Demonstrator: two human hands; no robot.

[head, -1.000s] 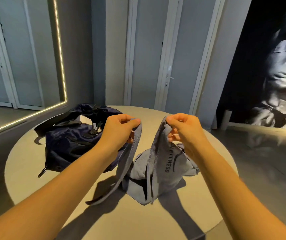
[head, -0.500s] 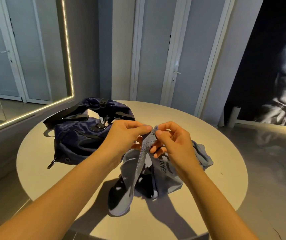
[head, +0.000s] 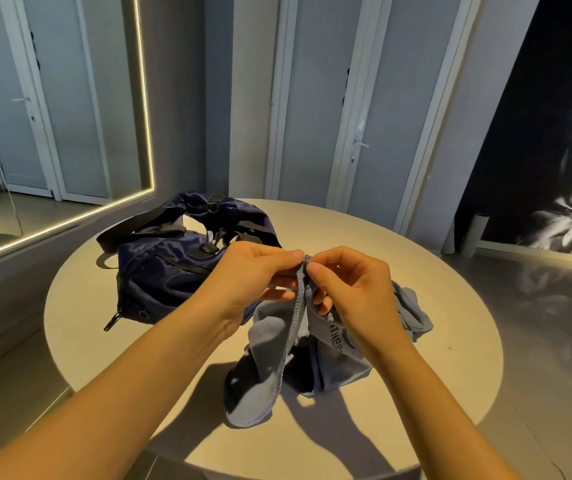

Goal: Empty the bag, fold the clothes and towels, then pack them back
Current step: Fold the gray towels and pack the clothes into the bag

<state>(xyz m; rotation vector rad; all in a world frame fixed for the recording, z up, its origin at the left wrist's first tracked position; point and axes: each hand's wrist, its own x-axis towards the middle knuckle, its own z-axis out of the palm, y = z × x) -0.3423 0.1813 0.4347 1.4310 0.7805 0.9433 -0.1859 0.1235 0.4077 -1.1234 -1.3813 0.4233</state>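
A grey-blue towel (head: 267, 368) with dark lettering hangs from both my hands and trails onto the round table (head: 433, 341). My left hand (head: 253, 275) and my right hand (head: 350, 289) pinch its top edge side by side, fingertips almost touching, above the table's middle. A navy duffel bag (head: 170, 271) with black straps lies slumped on the table's left part, just behind my left hand. Whatever lies inside the bag is hidden.
The table's edge curves close in front of me, with grey floor (head: 537, 341) all round it. A lit wall mirror (head: 52, 116) is at the left, closed doors (head: 315, 98) stand behind, and a dark wall picture (head: 554, 133) is at the right.
My hands, held apart with the towel stretched between them a second ago, have come together at its top edge. The towel now hangs folded and bunched beneath them.
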